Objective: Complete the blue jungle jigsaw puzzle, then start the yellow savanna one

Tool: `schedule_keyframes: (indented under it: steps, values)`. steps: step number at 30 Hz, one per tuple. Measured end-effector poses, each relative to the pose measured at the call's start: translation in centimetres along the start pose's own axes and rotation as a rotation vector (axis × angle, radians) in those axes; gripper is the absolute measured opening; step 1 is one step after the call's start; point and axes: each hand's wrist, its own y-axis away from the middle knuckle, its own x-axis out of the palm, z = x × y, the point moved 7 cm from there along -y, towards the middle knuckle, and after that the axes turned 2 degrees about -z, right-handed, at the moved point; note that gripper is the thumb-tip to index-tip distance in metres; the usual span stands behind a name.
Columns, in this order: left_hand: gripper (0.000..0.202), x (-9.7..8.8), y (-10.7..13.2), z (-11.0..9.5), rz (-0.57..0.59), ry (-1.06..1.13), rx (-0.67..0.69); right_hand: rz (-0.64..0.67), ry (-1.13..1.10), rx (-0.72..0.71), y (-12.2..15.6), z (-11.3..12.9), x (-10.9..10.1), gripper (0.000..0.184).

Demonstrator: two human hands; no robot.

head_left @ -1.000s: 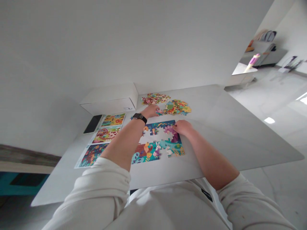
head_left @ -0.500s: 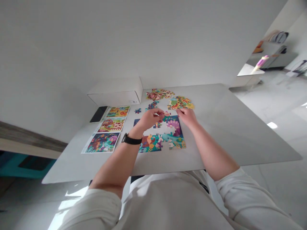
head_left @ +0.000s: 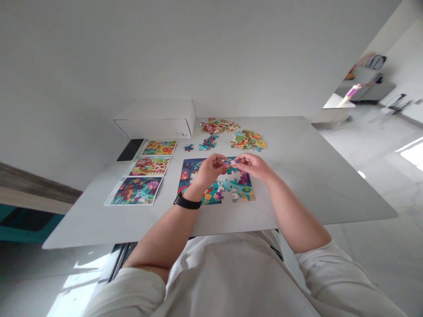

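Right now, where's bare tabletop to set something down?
Widest: the tabletop right of the puzzle and yellow pile, beyond the right forearm. Narrower: strips between picture sheet and puzzle, and between puzzle and near edge. Crowded: behind the puzzle, with blue pieces, yellow pile and red pile; left side, with white box, phone and picture sheet.
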Motion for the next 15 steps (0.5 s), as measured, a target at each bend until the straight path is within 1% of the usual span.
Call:
schedule_keyframes:
  steps: [3, 9, 15]
  values:
    - [0.044, 0.1, 0.1, 0.3, 0.004, 0.018, -0.028, -0.015, 0.047, -0.001, -0.3, -0.5, 0.3, 0.043]
    - [0.036, 0.4, 0.3, 0.5, 0.023, 0.026, -0.052, -0.097, 0.045, -0.031, -0.3, -0.6, -0.8, 0.042]
    - [0.031, 0.3, 0.2, 0.5, 0.002, -0.054, -0.077, -0.076, 0.046, -0.002, -0.1, -0.6, -0.9, 0.038]
